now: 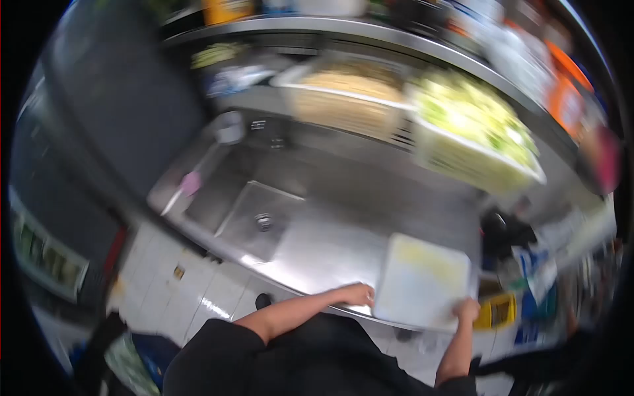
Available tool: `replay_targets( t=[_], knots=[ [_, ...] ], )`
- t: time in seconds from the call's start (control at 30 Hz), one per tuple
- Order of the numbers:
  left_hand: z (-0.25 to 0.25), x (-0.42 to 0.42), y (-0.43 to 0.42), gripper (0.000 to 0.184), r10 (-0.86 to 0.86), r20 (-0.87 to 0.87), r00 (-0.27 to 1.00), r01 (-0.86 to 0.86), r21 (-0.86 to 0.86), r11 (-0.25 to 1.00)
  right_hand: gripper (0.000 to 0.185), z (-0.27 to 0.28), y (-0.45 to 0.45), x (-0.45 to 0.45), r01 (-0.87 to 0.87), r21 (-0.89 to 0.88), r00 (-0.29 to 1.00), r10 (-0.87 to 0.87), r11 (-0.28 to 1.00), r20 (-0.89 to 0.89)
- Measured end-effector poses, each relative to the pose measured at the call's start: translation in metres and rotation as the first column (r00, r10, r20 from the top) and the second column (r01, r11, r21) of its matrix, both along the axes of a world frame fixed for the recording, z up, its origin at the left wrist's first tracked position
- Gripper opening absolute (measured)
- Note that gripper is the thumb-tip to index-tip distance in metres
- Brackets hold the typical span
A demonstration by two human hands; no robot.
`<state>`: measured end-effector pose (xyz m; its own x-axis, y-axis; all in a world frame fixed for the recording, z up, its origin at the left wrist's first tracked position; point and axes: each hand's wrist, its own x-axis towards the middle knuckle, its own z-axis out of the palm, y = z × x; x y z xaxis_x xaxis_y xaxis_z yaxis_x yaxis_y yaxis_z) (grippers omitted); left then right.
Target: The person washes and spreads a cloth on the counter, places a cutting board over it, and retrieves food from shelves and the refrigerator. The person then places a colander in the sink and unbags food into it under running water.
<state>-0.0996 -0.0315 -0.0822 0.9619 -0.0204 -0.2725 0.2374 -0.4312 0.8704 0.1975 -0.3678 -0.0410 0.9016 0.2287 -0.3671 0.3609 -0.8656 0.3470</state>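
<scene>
A white cutting board (422,280) with a yellowish stain lies on the steel counter at its right front. My left hand (357,295) is closed beside the board's left edge; blur hides whether it grips the board. At the board's right edge, my right hand (466,309) has its fingers curled against the rim. Beyond the board, a white basket (456,162) heaped with chopped pale green vegetable sits at the back right.
A steel sink (254,221) is at the left of the counter, with a white cup (229,127) behind it. Another basket (347,109) stands under the shelf (343,25). A yellow crate (495,311) is at the right.
</scene>
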Motion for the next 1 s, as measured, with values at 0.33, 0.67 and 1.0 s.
replay_targets(
  t=[0.33,0.67,1.0],
  knots=[
    [-0.09,-0.413,0.196,0.036,0.657,-0.285,0.698,-0.414,0.588,0.695,0.01,-0.016,0.37,-0.321,-0.355,0.906,0.65,0.758,0.23,0.062],
    [-0.005,-0.791,0.084,0.037,0.676,0.046,-0.736,-0.654,0.212,-0.726,0.03,0.017,0.668,-0.812,-0.572,0.726,-0.751,0.599,-0.381,-0.277],
    [-0.088,-0.696,-0.136,0.053,-0.163,-0.321,-0.933,-0.005,0.464,-0.886,0.037,-0.084,0.731,-1.039,-0.521,0.595,-0.838,0.232,-0.612,-0.494]
  ],
)
